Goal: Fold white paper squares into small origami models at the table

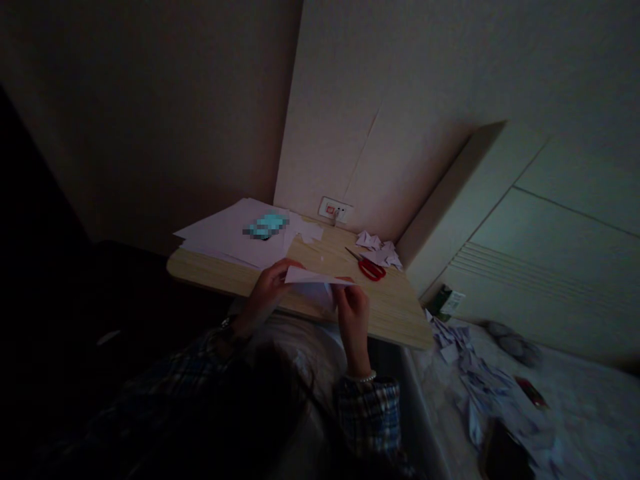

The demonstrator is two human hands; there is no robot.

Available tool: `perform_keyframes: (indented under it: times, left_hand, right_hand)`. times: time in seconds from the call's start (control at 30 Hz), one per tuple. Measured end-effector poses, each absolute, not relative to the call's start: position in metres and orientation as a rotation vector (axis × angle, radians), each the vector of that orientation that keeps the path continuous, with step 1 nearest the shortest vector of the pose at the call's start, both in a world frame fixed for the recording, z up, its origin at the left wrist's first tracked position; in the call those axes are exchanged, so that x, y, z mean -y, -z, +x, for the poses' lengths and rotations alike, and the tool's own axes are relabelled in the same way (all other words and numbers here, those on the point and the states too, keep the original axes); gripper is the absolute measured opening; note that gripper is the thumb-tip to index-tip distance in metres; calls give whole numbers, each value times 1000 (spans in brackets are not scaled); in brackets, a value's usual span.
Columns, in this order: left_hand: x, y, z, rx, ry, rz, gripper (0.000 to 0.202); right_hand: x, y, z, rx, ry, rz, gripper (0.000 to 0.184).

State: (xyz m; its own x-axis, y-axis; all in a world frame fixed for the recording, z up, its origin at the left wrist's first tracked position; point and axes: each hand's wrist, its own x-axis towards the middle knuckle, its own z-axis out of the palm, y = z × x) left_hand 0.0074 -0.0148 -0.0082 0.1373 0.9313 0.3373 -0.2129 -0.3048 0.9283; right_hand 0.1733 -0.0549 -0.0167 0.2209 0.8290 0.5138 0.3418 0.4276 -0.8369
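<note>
Both my hands hold a folded white sheet of paper [314,277] just above the near edge of a light wooden table [395,307]. My left hand [267,290] pinches the sheet's left end. Fingers of my right hand [353,307] are closed on its right end. Red-handled scissors [369,267] lie on the table just beyond my right hand. Several small folded white paper pieces [379,248] are heaped behind the scissors near the wall.
A stack of white sheets [233,237] with a turquoise object [267,225] on top lies at the table's far left. A wall socket [336,210] sits behind. To the right, a bed [575,400] carries scattered paper scraps [470,363] and a dark object [505,457].
</note>
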Motion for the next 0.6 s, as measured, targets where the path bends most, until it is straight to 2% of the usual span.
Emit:
perform_keyframes:
  times: [0.2, 0.27, 0.33, 0.5, 0.6]
  left_hand:
    - [22, 5, 13, -786, -1282, 1328, 30]
    - [23, 4, 12, -826, -1273, 1334, 33]
    - [23, 3, 10, -860, -1283, 1385, 34]
    - [20, 7, 7, -749, -1454, 1474, 31]
    - [18, 11, 8, -705, -1397, 1356, 32]
  right_hand:
    - [54, 16, 172, 1324, -471, -1115, 17]
    - [54, 16, 170, 1331, -536, -1050, 21]
    - [54, 15, 169, 1331, -556, -1009, 25]
    - [56, 13, 172, 1446, -503, -924, 15]
    - [57, 11, 174, 1504, -422, -872, 20]
